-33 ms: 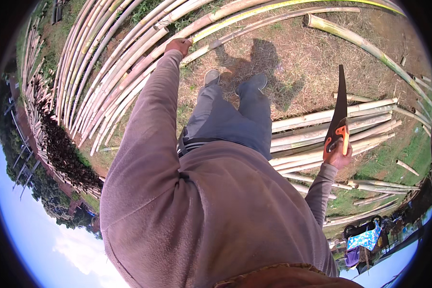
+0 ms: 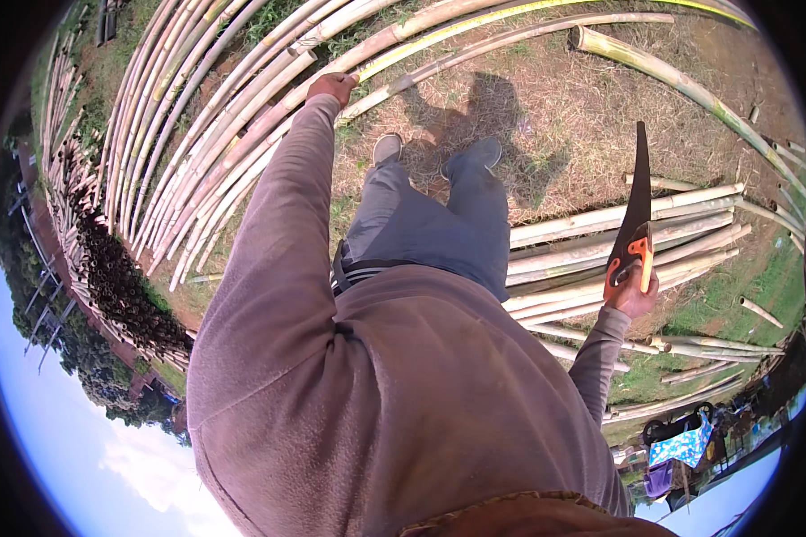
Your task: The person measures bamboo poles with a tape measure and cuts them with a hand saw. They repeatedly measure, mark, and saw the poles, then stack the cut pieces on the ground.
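My right hand (image 2: 632, 294) is wrapped round the orange grip of a handsaw (image 2: 638, 192). Its dark blade points up and away from me. At the upper left, my outstretched left hand (image 2: 334, 87) is closed at the end of a bright yellow strip (image 2: 421, 45) that looks like a measuring tape. That strip runs off in a curve to the far right along a long bamboo pole (image 2: 381, 40). My left knuckles rest against the poles there. What lies under the left fingers is partly hidden.
Long bamboo poles (image 2: 179, 116) lie in rows on my left. A shorter stack of bamboo (image 2: 582, 240) is on the right, below the saw. One thick pole (image 2: 654, 67) lies at the far right. Dry grass (image 2: 564, 107) covers the ground round my feet.
My left foot has shifted slightly to the left. The saw in my right hand has moved very slightly to the right. My left hand stays in place.
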### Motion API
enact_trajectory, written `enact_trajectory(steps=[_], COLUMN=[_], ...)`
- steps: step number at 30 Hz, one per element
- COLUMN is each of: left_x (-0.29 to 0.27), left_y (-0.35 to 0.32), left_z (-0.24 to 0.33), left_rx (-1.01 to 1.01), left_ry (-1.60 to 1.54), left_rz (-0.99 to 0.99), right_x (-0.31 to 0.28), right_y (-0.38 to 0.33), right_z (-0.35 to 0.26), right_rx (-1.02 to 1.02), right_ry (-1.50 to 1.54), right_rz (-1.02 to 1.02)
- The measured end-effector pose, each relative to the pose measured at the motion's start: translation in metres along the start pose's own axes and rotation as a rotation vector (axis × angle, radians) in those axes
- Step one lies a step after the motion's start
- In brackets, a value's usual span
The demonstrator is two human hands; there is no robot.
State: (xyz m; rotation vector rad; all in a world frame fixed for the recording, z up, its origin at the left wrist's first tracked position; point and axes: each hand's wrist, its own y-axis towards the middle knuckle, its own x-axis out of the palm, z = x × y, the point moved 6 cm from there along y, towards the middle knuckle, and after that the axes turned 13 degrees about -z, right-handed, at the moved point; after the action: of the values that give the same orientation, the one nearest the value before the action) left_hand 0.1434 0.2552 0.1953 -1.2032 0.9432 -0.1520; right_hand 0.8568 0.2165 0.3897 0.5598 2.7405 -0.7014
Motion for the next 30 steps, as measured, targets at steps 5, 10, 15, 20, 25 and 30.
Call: enact_trajectory(steps=[5, 10, 15, 20, 25, 30], left_x=[0.003, 0.041, 0.069, 0.073, 0.059, 0.063], left_y=[0.077, 0.202, 0.287, 0.319, 0.321, 0.340], left_z=[-0.051, -0.071, -0.064, -0.066, -0.068, -0.076], left_rx=[-0.009, 0.063, 0.049, 0.070, 0.040, 0.075], left_ry=[-0.112, -0.020, -0.116, -0.091, -0.108, -0.085], left_rz=[-0.041, -0.017, 0.007, 0.087, -0.011, -0.004], right_x=[0.056, 0.160, 0.303, 0.426, 0.488, 0.507], right_y=[-0.032, -0.072, -0.093, -0.075, -0.034, -0.018], right_z=[0.010, 0.028, 0.071, 0.111, 0.144, 0.152], right_rx=[-0.156, -0.150, -0.245, -0.399, -0.454, -0.471], right_ry=[-0.124, -0.107, -0.242, -0.304, -0.332, -0.387], right_rz=[0.072, -0.114, -0.302, -0.499, -0.594, -0.638])
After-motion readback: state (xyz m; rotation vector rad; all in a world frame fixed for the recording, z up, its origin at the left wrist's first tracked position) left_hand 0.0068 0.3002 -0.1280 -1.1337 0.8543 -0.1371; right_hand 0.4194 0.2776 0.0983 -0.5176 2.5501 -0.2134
